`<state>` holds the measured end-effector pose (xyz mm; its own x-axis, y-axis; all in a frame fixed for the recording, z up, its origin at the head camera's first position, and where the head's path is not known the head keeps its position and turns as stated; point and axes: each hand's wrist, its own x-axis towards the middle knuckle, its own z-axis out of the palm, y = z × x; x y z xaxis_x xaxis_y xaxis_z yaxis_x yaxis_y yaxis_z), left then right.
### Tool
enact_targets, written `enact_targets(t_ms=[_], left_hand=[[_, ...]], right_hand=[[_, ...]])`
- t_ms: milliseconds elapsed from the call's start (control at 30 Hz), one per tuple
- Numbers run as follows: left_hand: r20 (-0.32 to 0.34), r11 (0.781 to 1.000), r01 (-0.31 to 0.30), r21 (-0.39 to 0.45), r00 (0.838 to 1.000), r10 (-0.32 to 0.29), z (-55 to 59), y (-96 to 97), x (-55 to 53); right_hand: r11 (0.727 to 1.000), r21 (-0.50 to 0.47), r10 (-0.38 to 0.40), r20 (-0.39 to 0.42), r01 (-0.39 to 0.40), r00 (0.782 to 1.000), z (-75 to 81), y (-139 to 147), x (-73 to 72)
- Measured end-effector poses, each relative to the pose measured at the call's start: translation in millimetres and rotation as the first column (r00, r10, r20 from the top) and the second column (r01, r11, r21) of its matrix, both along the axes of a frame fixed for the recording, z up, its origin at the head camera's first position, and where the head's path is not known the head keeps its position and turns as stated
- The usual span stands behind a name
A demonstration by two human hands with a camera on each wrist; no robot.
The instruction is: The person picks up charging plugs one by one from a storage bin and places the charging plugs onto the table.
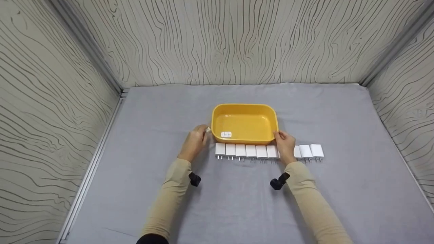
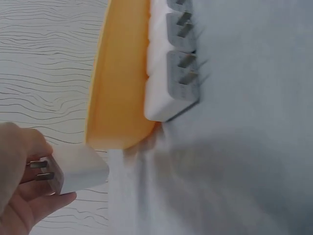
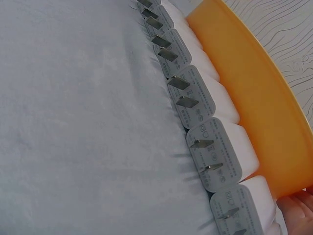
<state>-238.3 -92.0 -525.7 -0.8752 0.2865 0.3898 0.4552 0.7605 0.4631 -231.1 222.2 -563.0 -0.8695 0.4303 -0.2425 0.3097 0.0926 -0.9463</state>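
Observation:
My left hand (image 1: 195,140) pinches a white plug-in charger (image 2: 80,167) just outside the left wall of a yellow plastic basin (image 1: 244,141). Two metal prongs of this charger point back toward the palm in the left wrist view. At the basin's front right corner, my right hand (image 1: 285,145) grips the rim. One white charger (image 1: 226,134) is inside the basin, at its front left corner. Along the basin's front wall runs a row of several white chargers (image 1: 251,150), prongs toward me. My right hand hides part of that row in the head view.
A grey cloth (image 1: 230,203) covers the table. Wood-patterned panels (image 1: 217,44) rise at the back and both sides, with metal rails (image 1: 91,173) along the left edge. Black wrist cameras (image 1: 279,181) sit on both sleeves.

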Motion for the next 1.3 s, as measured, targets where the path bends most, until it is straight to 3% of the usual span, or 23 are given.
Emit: enact_targets(t_ms=[267,567,967,1300], left_hand=[[-0.026,0.993,0.059,-0.099,0.998,-0.062,-17.8,3.1,9.8],[-0.052,0.985,0.098,-0.14,0.993,-0.106,-31.8,6.7,17.2],[-0.127,0.972,0.084,-0.218,0.985,-0.114,-43.1,10.1,26.7],[-0.247,0.962,0.07,-0.262,0.959,-0.137,-55.3,11.6,32.1]], right_hand=[[1.0,-0.023,-0.02,-0.004,0.02,1.0,-0.1,0,-0.3],[0.999,-0.025,-0.032,-0.018,0.032,0.999,-2.1,0,-1.2],[1.0,-0.017,0.007,0.02,-0.006,1.0,-0.6,2,-1.4],[1.0,-0.009,0.011,-0.001,-0.011,1.0,-1.2,1,-0.3]])
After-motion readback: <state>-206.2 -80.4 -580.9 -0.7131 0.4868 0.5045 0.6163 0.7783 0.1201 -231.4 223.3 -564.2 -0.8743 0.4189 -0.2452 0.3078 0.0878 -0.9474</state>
